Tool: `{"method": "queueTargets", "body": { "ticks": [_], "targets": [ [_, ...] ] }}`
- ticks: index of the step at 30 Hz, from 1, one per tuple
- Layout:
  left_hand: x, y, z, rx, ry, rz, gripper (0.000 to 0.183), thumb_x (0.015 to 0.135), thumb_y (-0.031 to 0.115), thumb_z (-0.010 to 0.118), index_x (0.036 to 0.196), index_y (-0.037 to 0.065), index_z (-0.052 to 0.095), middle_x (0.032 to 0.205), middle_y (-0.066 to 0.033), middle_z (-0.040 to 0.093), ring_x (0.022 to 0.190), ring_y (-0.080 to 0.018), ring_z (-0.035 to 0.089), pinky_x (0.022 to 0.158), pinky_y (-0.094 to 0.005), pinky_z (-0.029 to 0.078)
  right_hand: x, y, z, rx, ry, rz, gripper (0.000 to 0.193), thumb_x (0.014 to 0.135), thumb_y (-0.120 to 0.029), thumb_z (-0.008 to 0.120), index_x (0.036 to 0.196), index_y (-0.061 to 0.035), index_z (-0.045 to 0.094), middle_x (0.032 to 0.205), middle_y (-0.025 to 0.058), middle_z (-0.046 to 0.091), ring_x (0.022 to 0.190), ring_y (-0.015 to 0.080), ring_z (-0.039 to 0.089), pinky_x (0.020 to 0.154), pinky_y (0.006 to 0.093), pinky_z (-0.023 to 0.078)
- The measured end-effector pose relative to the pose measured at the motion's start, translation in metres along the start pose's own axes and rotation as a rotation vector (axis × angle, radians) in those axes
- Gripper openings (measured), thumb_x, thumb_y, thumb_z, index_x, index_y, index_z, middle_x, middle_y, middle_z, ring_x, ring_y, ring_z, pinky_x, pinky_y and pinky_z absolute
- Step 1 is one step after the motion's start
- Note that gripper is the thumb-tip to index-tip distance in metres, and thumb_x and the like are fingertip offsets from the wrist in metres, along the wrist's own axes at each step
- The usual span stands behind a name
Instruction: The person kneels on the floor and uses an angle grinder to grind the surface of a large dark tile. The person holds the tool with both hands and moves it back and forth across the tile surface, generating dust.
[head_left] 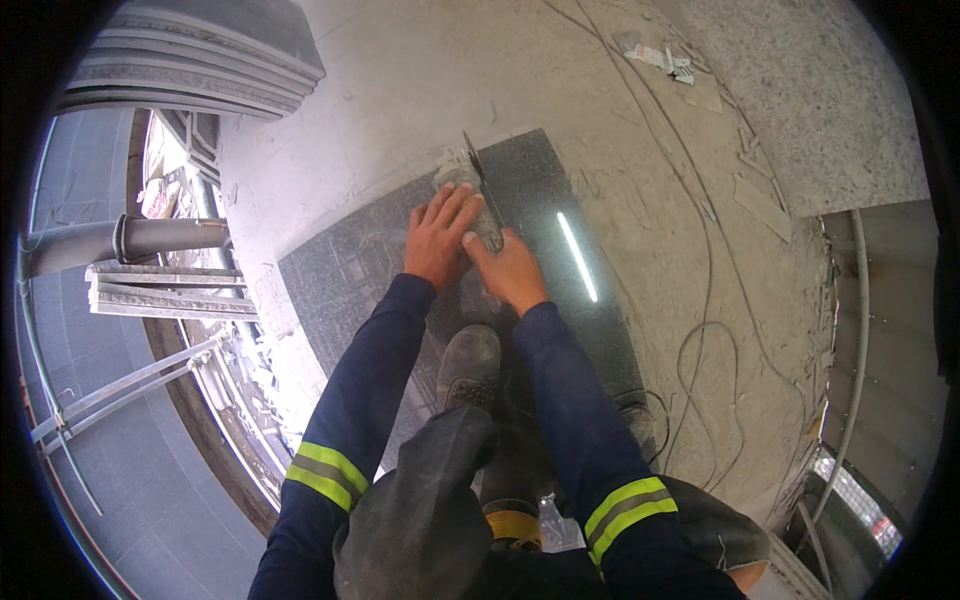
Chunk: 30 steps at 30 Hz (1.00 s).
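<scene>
Fingers (444,208) of both hands (434,248) grip dusty grinder (487,226) over slab (540,185).

Slab stack (190,72) upper left; grey pipe (170,236) below; white scrap (655,57) on dusty floor (400,85).

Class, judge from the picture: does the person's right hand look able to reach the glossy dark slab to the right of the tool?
Probably yes, if it lets go: the right hand is on the power tool, close beside that part of the dark slab, and nothing appears to block the way.
</scene>
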<state>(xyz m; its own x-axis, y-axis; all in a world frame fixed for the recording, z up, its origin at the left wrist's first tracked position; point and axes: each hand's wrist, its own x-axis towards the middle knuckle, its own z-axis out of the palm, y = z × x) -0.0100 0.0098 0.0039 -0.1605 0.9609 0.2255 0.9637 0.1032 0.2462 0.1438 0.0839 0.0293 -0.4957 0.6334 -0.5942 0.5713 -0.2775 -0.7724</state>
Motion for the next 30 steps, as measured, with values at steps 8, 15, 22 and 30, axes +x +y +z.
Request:
{"method": "queueTargets", "body": {
  "ticks": [8, 15, 22, 30],
  "targets": [
    [-0.013, 0.011, -0.001, -0.008, -0.006, -0.004, 0.083, 0.077, 0.013, 0.083, 0.154, 0.024, 0.055, 0.166, -0.0034, 0.05, 0.155, -0.028, 0.043, 0.117, -0.0569, 0.041, -0.01, 0.02, 0.003, -0.087, 0.118, -0.089, 0.065, 0.097, -0.052, 0.07, 0.123, 0.0076, 0.066, 0.105, 0.0275, 0.075, 0.095, 0.0391, 0.077, 0.085, 0.0455, 0.059],
    [-0.019, 0.022, -0.005, -0.038, 0.002, -0.017, 0.081, 0.077, 0.011, 0.083, 0.153, 0.024, 0.056, 0.165, -0.0032, 0.051, 0.155, -0.0289, 0.045, 0.116, -0.0532, 0.041, -0.022, 0.023, 0.001, -0.125, 0.13, -0.077, 0.075, 0.096, -0.056, 0.069, 0.131, 0.01, 0.062, 0.116, 0.032, 0.071, 0.11, 0.0441, 0.072, 0.094, 0.0476, 0.055],
    [-0.015, 0.02, -0.002, -0.06, 0.026, -0.007, 0.078, 0.077, 0.014, 0.084, 0.15, 0.021, 0.058, 0.163, -0.0048, 0.052, 0.154, -0.029, 0.046, 0.115, -0.0534, 0.042, -0.022, 0.014, -0.006, -0.047, 0.013, -0.005, 0.089, 0.096, -0.061, 0.065, 0.145, 0.0126, 0.055, 0.139, 0.0377, 0.064, 0.132, 0.051, 0.062, 0.112, 0.0517, 0.048],
    [-0.003, 0.002, 0.001, 0.026, 0.002, 0.015, 0.077, 0.077, 0.015, 0.083, 0.15, 0.02, 0.059, 0.162, -0.0052, 0.054, 0.153, -0.028, 0.047, 0.115, -0.0539, 0.042, 0.003, 0.012, 0.001, -0.035, 0.038, -0.033, 0.082, 0.096, -0.056, 0.068, 0.14, 0.0121, 0.058, 0.126, 0.034, 0.068, 0.115, 0.0442, 0.068, 0.096, 0.0462, 0.053]
  ]
}}
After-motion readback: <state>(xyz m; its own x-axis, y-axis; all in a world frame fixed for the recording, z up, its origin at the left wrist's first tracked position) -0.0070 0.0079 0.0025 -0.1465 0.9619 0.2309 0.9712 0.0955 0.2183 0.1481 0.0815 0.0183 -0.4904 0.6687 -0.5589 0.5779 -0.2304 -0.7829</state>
